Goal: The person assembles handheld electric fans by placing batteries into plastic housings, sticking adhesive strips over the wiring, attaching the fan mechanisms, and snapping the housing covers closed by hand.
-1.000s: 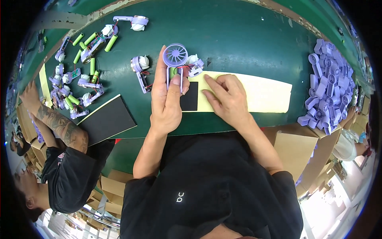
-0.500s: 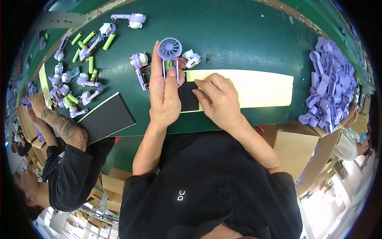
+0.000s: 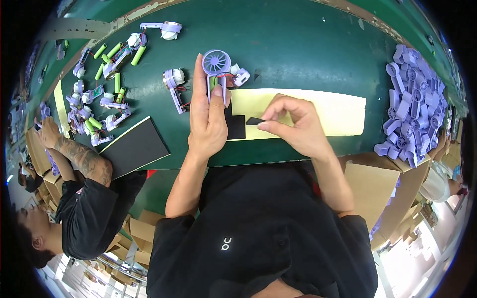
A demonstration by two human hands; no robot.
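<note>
Head view, looking down on a green work table; I see my left hand lying flat and extended, fingers straight, palm down, pressing on the handle of a small lilac hand fan whose round grille sits just beyond the fingertips; the hand also covers part of a black square pad on a pale yellow backing sheet. My right hand is closed in a pinch, thumb and forefinger gripping a small black strip, held just right of the black pad and over the yellow sheet. To the far right, a heap of lilac fan housings; to the left, a black foam sheet, green batteries and partly built fans; a co-worker's tattooed forearm rests at the table's left edge.
</note>
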